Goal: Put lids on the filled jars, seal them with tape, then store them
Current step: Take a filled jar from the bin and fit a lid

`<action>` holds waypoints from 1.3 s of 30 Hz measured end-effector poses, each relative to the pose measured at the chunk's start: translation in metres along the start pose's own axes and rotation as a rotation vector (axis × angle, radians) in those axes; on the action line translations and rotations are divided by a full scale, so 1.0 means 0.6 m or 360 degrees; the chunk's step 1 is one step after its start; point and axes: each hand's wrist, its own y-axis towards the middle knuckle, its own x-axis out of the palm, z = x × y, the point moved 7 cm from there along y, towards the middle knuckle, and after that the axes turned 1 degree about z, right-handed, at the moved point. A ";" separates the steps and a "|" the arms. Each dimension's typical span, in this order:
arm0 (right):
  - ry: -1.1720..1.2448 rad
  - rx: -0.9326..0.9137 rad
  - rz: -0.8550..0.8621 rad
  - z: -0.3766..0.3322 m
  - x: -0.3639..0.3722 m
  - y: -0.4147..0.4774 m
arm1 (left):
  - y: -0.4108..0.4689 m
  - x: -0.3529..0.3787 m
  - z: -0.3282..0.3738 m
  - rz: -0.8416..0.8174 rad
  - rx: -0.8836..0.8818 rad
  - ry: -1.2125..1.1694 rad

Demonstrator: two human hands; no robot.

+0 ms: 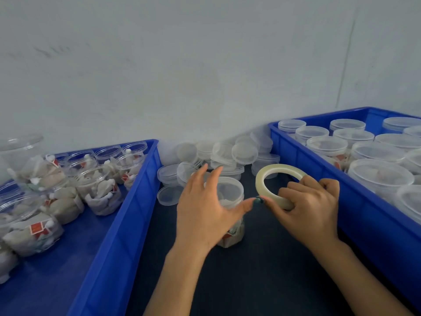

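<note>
On the dark tabletop (262,281), the left hand (205,208) hovered spread open by the jar (230,192) while the right hand (312,206) gripped the tape roll (276,167). With nothing steadying it, the jar might tip.

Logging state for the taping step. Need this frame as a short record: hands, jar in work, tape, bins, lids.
left hand: open, fingers spread at the centre jar; contact unclear
right hand: grips tape roll, held upright, right of the jar
centre jar: filled, upright on dark table, lid looks on
left bin: filled jars, most without lids
right bin: jars with lids on
loose lids: piled at the back between the bins
</note>
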 end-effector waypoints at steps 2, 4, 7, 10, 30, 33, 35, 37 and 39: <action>0.0001 0.0007 -0.0010 0.001 0.000 -0.001 | 0.010 0.010 0.010 -0.0075 -0.0026 0.0119; 0.0016 0.0016 -0.0020 0.002 0.000 -0.001 | 0.015 0.020 0.007 -0.0133 -0.0044 0.0104; 0.0023 0.0032 -0.0037 0.000 0.001 0.001 | 0.018 0.031 -0.002 -0.0243 -0.0016 -0.0028; 0.0016 0.0031 -0.0052 -0.004 0.001 0.002 | 0.019 0.030 -0.001 -0.0282 0.0057 -0.0155; 0.0125 -0.0023 -0.0023 -0.002 -0.004 0.003 | 0.027 0.034 0.007 -0.0739 0.0240 -0.0500; 0.0163 -0.0124 -0.0080 0.006 -0.003 0.004 | 0.030 0.036 0.006 -0.0803 0.0215 -0.0487; 0.0175 -0.0195 -0.0121 0.011 -0.003 0.004 | 0.030 0.037 0.006 -0.0833 0.0203 -0.0487; 0.0166 -0.0237 -0.0121 0.016 -0.007 0.004 | 0.029 0.038 0.007 -0.0853 0.0203 -0.0475; 0.0163 -0.0269 -0.0093 0.018 -0.011 0.005 | 0.030 0.038 0.006 -0.0861 0.0189 -0.0468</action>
